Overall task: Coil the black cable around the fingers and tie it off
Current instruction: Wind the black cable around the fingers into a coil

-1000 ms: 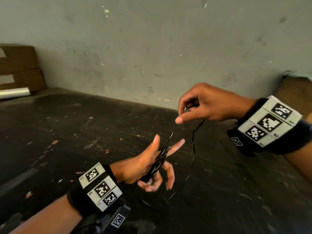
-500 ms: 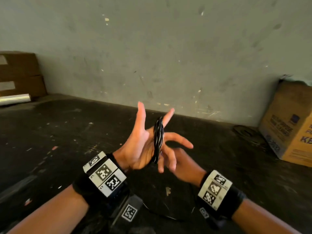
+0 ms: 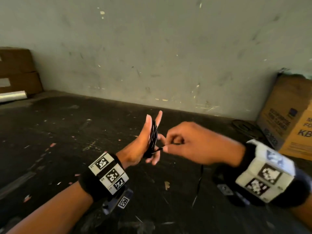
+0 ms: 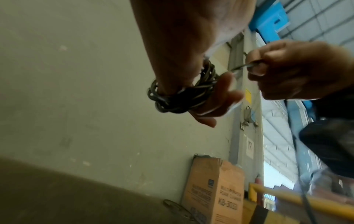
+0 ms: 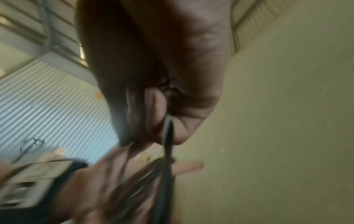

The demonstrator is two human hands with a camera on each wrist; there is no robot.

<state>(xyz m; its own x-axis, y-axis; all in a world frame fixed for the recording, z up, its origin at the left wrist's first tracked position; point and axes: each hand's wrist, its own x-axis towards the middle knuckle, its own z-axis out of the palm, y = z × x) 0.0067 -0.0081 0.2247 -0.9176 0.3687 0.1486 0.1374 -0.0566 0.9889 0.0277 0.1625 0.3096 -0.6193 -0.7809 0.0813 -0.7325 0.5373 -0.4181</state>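
The black cable (image 3: 154, 137) is wound in several turns round the spread, straight fingers of my left hand (image 3: 143, 142), held upright at the middle of the head view. My right hand (image 3: 168, 147) sits just right of the coil and pinches the free strand where it leaves the bundle. The loose tail (image 3: 200, 179) hangs down under my right wrist. In the left wrist view the coil (image 4: 182, 94) circles the fingers and the right hand (image 4: 254, 66) pinches the strand. The right wrist view is blurred; the cable (image 5: 168, 136) runs out from between the pinching fingertips.
A dark, littered floor (image 3: 67, 141) meets a grey wall (image 3: 152, 56). A printed cardboard box (image 3: 290, 115) stands at the right with a dark wire ring (image 3: 244, 127) beside it. Stacked cardboard boxes (image 3: 16, 71) and a silvery roll (image 3: 11, 97) lie at the far left.
My right hand circled down from above, passed under the left hand, and now has come up at the coil's right side with the strand. The left hand tilted upright and holds more turns.
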